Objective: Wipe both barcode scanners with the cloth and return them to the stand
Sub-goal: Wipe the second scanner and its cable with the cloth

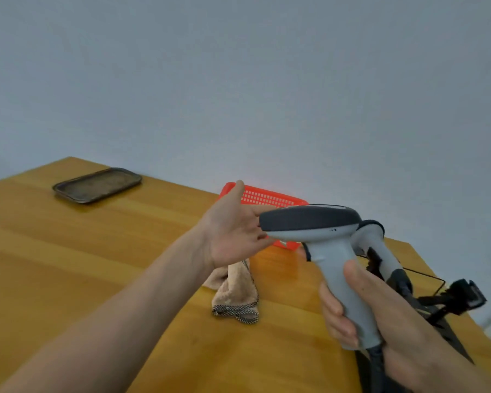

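- The grey barcode scanner (309,222) with the dark top is held up in the air over the right part of the bench (68,251), nose pointed left.
- The right grip (403,330) is wrapped tight round the scanner's handle: fingers curled round the front, thumb laid up along the back.
- A black cable (377,361) can be seen running out of the bottom of the handle, under that grip.
- The left grip (233,234) is spread wide with the palm turned to the camera and nothing held in it. It is set right at the scanner's nose, and the fingers are hidden behind the head, so contact back there can't be called for sure.
- The 2nd scanner (372,236) is parked just behind the 1st one, head up, handle slanting down to the right into a black part of the stand (465,296).
- How exactly it is seated can't be made out, since most of it is blocked by the held scanner.
- The beige cloth (236,290) with the dark checked edge is left bunched on the bench, just below the left wrist, untouched by either grip.
- A red mesh basket (267,198) is sat at the back edge of the bench, partly covered by the left grip and the scanner head.
- A dark flat tray (97,185) is placed far off at the back left, well apart from the rest.
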